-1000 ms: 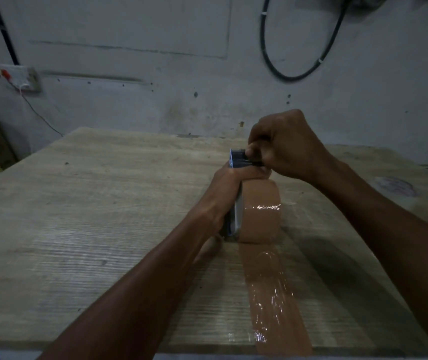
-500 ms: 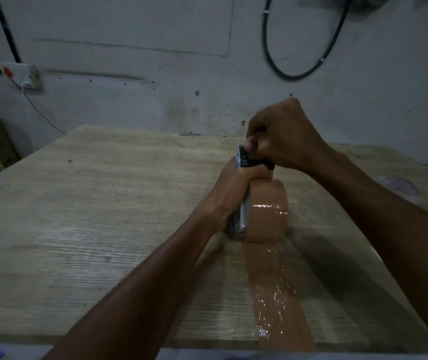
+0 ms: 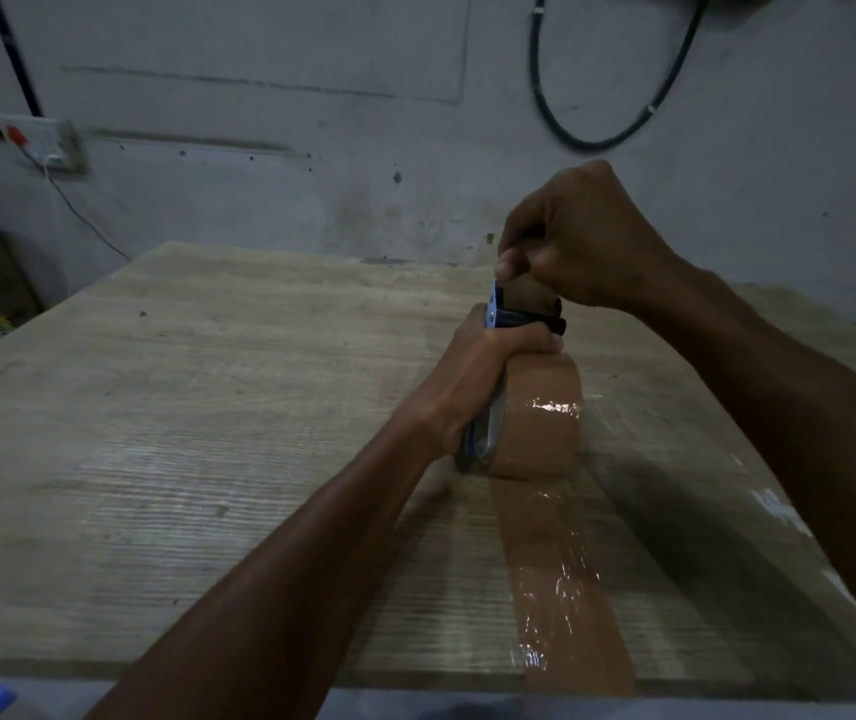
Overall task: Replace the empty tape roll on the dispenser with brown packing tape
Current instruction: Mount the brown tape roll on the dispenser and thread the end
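Threading stage, by the look of it — left hand (image 3: 483,376) clamps the dispenser (image 3: 493,407) with the brown roll (image 3: 540,423) on the table (image 3: 208,407), mid-right. Right hand (image 3: 582,241) pinches the tape end at the far head. Next: pull through the cutter, keep it straight.

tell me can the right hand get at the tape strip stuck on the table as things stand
Probably yes, once freed: the right hand is pinching the dispenser, but the tape strip lies uncovered below it.

Table (image 3: 182,459): centre, wall (image 3: 311,174) at 12 o'clock.
Tape roll (image 3: 540,423): on table, toward 2 o'clock.
Dispenser (image 3: 506,314): seemingly around roll.
Tape strip (image 3: 561,589): on table, toward 6 o'clock from roll.
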The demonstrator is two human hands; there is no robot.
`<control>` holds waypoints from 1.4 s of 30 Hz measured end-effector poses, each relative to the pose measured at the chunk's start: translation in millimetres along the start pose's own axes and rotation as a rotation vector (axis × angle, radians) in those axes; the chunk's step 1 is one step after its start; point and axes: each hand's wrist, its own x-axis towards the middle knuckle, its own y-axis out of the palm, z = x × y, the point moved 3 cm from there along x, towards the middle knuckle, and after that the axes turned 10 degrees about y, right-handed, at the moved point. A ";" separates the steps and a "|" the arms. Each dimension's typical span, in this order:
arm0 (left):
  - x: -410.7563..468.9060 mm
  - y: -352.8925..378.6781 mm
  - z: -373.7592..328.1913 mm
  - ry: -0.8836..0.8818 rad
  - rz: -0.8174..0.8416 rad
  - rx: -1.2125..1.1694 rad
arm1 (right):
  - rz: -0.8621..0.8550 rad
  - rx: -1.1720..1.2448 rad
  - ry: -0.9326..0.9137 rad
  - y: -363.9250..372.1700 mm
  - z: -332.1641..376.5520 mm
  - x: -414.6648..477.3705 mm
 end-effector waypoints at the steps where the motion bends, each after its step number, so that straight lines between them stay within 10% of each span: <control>1: -0.3 0.1 0.3 -0.006 0.009 0.002 | 0.021 -0.005 -0.001 -3.6 0.4 0.7; 22: -2.1 -0.3 2.8 0.098 0.027 0.049 | -0.120 0.008 0.104 -32.3 5.3 -7.2; 34: -3.6 -4.2 7.2 0.007 -0.017 -0.058 | 0.101 0.063 0.140 -37.7 15.4 -5.6; 42: -8.5 -5.4 5.7 -0.086 -0.103 -0.167 | -0.449 0.348 0.192 -58.9 20.2 -50.0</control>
